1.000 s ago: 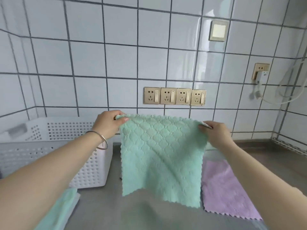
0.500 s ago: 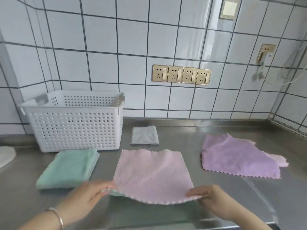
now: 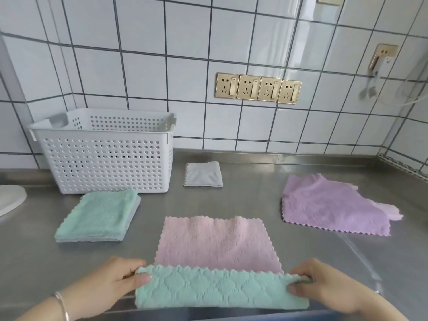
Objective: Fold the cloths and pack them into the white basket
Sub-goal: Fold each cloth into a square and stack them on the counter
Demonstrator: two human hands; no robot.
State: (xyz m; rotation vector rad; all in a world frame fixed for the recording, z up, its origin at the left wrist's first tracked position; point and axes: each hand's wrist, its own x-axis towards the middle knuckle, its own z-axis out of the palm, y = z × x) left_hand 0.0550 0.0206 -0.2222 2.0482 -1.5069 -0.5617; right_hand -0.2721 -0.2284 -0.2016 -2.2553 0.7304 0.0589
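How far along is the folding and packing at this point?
Done: a green folded stack and a small grey folded cloth lie by the white basket, unpacked. In hand: left hand and right hand fold the green-pink cloth. Left: the purple cloth, then packing.

Stainless steel counter (image 3: 254,195), scuffed, reflective. White tiled wall (image 3: 143,72) with dark grout wraps behind it and on both sides. Row of four gold sockets (image 3: 258,90) centre-right on the far wall, another gold socket (image 3: 383,54) far right with a white cable (image 3: 407,98) plugged in.
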